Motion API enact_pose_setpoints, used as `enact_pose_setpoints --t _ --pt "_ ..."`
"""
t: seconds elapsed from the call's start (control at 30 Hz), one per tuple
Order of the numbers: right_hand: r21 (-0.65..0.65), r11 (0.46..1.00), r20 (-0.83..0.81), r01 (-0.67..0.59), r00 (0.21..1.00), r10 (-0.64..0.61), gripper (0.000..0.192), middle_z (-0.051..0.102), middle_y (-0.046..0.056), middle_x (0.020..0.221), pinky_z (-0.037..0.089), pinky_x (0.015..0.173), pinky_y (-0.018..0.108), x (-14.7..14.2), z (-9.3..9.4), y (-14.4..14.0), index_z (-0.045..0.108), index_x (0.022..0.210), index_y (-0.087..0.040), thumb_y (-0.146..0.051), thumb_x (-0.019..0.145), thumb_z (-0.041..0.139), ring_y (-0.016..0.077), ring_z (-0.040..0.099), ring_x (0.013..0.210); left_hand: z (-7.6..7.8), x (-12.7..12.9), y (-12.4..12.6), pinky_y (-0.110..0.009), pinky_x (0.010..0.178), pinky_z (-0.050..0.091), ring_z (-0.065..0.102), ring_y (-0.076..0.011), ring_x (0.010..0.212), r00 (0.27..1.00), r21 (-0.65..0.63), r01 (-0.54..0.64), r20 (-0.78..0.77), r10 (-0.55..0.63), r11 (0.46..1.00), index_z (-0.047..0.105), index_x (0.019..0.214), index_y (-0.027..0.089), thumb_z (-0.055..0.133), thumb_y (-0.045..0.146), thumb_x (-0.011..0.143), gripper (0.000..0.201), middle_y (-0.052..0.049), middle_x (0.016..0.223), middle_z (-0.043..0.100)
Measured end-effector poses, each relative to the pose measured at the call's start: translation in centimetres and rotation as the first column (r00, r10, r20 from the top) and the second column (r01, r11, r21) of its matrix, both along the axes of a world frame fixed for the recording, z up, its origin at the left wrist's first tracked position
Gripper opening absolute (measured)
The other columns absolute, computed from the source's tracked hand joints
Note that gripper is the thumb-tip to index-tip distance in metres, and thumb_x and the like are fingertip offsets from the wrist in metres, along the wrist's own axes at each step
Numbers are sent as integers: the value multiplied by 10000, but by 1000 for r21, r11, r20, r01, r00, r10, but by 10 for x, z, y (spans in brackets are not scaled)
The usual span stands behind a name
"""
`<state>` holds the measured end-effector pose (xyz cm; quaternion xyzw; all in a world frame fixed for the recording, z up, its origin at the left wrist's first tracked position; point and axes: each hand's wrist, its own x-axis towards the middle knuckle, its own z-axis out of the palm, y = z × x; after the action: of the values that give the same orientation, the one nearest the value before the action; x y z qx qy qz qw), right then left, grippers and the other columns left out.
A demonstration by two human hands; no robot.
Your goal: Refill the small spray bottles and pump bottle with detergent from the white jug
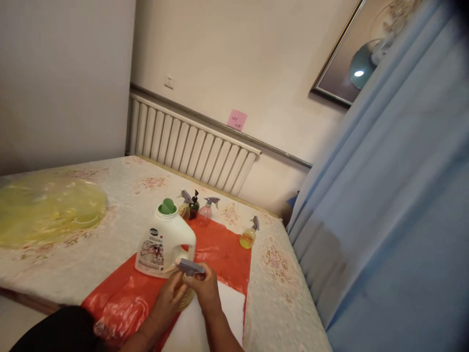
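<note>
Head view: both hands meet at the near centre of the tabletop [278, 274]; the left hand [169, 292] and right hand [207, 288] close their fingers round a small yellowish spray bottle with a grey trigger head [191, 267], its body mostly hidden behind them; just beyond stands a white plastic detergent jug with a green cap [164, 242] on a red plastic sheet [223, 252]; the forearms are cut off by the bottom edge.

Glossy white plastic detergent jug [164, 244] with smooth green plastic cap [167, 207] sits on shiny, crinkled red plastic sheet [223, 252]. Bed [278, 274] cover is matt patterned cloth; yellow translucent plastic bag [47, 208] looks glossy. Grey matt plastic spray trigger [191, 267]; curtain [395, 210] is matt blue cloth.
</note>
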<state>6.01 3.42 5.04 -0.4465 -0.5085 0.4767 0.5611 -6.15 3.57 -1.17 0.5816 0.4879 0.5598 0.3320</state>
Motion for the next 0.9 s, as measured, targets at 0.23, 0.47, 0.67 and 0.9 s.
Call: enact_pose_setpoints --t 0.23,0.47,0.67,0.9 --pt "-24 970 35 243 970 -242 175 396 -105 567 328 527 225 -23 1 -10 541 662 -211 -205 587 699 104 329 547 -14 -2 5 -510 1065 494 673 -361 1168 1000 -20 -2 16 2 1000 668 1121 159 566 515 744 528 -195 1217 727" --pt "-27 985 143 173 975 -168 107 399 -100 551 313 525 230 -14 11 -13 608 666 -190 -165 613 697 107 342 541 -13 0 5 -484 1061 505 675 -346 1171 1000 -18 -9 15 10 1000 671 1129 171 576 509 745 520 -176 1220 731" --pt "-13 990 174 141 975 -136 69 410 -96 549 296 520 233 -10 13 -12 674 684 -171 -141 625 691 105 335 541 -14 0 5 -490 1066 500 659 -354 1203 1000 -15 -11 -1 11 1000 683 1139 161 571 497 743 531 -184 1257 717" --pt "3 970 195 241 952 -237 121 343 -107 535 295 496 232 -18 5 -12 584 626 -199 -159 625 698 101 310 524 -11 -2 4 -473 1043 521 695 -331 1131 1000 9 16 -4 -16 1000 687 1133 191 590 526 761 510 -158 1211 740"
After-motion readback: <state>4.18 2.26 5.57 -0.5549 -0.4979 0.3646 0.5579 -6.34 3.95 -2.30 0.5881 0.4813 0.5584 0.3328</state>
